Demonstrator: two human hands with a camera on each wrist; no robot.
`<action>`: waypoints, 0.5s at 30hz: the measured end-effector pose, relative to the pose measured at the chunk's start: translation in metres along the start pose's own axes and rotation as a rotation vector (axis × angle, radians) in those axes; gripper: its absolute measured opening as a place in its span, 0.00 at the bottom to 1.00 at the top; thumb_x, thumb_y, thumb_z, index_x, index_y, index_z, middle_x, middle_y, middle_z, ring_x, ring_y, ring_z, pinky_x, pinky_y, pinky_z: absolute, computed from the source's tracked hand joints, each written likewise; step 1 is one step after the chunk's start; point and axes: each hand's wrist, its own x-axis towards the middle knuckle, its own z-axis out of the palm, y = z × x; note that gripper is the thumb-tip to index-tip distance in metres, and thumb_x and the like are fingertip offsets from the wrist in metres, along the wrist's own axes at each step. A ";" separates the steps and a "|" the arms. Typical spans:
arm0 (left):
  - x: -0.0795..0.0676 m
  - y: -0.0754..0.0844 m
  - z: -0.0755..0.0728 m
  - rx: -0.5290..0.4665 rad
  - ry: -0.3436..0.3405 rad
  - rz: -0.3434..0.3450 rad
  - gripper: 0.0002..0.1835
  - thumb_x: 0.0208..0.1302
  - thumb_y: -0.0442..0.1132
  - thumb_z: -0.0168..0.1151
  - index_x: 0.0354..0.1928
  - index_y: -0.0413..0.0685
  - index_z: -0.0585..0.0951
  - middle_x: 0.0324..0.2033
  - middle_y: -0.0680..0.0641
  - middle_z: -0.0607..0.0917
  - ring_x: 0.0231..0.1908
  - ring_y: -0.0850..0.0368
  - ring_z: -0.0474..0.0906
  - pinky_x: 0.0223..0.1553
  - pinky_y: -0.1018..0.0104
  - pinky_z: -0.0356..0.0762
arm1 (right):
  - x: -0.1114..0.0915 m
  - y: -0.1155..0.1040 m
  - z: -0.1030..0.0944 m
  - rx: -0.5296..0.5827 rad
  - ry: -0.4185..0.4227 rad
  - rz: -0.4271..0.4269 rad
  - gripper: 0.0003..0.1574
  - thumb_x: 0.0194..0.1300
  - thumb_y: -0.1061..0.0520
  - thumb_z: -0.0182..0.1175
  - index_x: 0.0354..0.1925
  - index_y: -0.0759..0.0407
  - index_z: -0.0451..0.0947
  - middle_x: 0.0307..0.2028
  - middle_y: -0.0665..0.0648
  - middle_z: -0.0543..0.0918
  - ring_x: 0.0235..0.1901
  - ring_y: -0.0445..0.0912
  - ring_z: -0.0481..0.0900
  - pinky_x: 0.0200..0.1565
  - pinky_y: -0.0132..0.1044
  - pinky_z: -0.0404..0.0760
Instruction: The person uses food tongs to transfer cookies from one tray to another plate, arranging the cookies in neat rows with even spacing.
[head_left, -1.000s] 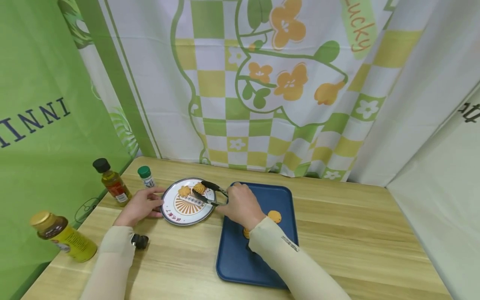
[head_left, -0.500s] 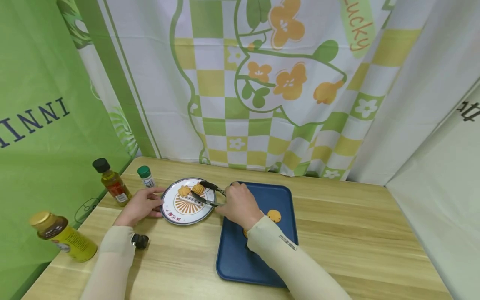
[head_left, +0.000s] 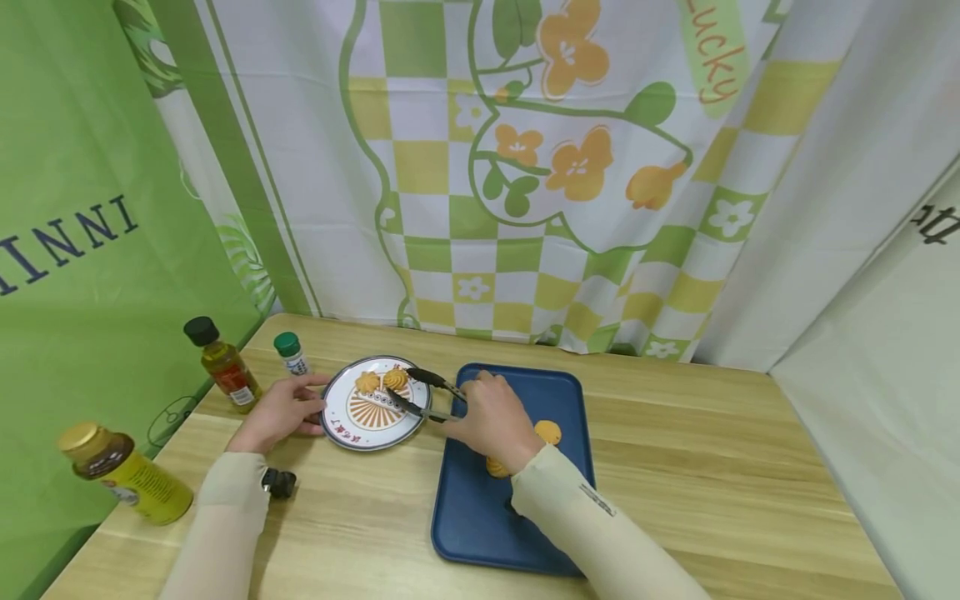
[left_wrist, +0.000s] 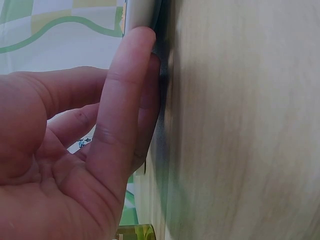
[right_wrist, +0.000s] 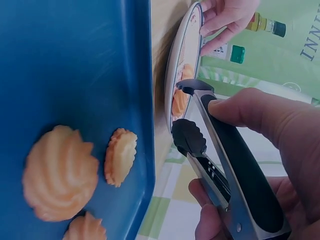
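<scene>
My right hand (head_left: pixel 495 417) grips a pair of tongs (right_wrist: pixel 235 170) with black handles and black scalloped tips. The tips stand apart over the right side of a patterned white plate (head_left: pixel 375 425), close to a swirled cookie (head_left: pixel 395 379) and with nothing pinched between them. Another cookie (head_left: pixel 367 382) lies to its left on the plate. My left hand (head_left: pixel 281 412) touches the plate's left rim, its fingers nearly straight in the left wrist view. Below the right hand, a blue tray (head_left: pixel 480 525) holds several cookies, including a round one (head_left: pixel 548 432); the arm partly covers them in the head view.
Along the table's left side stand a yellow bottle (head_left: pixel 142 483) with a gold cap, a black-capped oil bottle (head_left: pixel 225 367) and a small green-capped jar (head_left: pixel 292 353). A patterned curtain (head_left: pixel 510 275) hangs behind the wooden table (head_left: pixel 712 467).
The tongs' tips have spread wider and come away from the right cookie, which stays on the plate. My right hand has shifted slightly right. My left hand keeps its place at the rim.
</scene>
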 end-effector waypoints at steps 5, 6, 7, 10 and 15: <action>0.000 0.000 0.000 -0.003 0.003 -0.001 0.30 0.85 0.26 0.54 0.84 0.30 0.63 0.61 0.25 0.77 0.42 0.55 0.87 0.41 0.64 0.97 | -0.012 0.006 -0.004 -0.006 0.003 0.017 0.32 0.61 0.48 0.82 0.56 0.67 0.91 0.48 0.64 0.89 0.47 0.58 0.83 0.52 0.54 0.91; 0.000 0.000 0.000 -0.005 0.002 0.000 0.30 0.85 0.26 0.54 0.84 0.30 0.63 0.61 0.25 0.77 0.42 0.55 0.87 0.41 0.64 0.98 | -0.015 0.008 -0.005 -0.002 0.003 0.023 0.32 0.61 0.48 0.82 0.56 0.67 0.91 0.48 0.64 0.89 0.47 0.57 0.83 0.52 0.54 0.91; 0.000 0.000 0.000 -0.007 0.003 -0.001 0.31 0.85 0.26 0.54 0.84 0.30 0.63 0.61 0.25 0.77 0.41 0.55 0.87 0.41 0.64 0.98 | -0.018 0.010 -0.006 0.004 0.003 0.029 0.33 0.61 0.48 0.82 0.57 0.67 0.91 0.49 0.63 0.89 0.48 0.58 0.83 0.52 0.54 0.91; 0.000 0.000 0.001 -0.006 0.002 -0.004 0.31 0.86 0.26 0.54 0.84 0.30 0.63 0.61 0.25 0.77 0.41 0.55 0.86 0.41 0.64 0.98 | -0.029 0.015 -0.010 0.026 0.000 0.051 0.35 0.62 0.47 0.82 0.60 0.67 0.90 0.51 0.63 0.88 0.50 0.58 0.83 0.54 0.55 0.90; 0.000 -0.001 0.000 -0.002 0.002 -0.003 0.31 0.86 0.27 0.54 0.85 0.30 0.63 0.62 0.25 0.76 0.42 0.55 0.87 0.41 0.64 0.98 | -0.049 0.025 -0.018 0.059 -0.017 0.098 0.37 0.62 0.48 0.82 0.63 0.67 0.88 0.51 0.62 0.88 0.46 0.54 0.80 0.45 0.49 0.85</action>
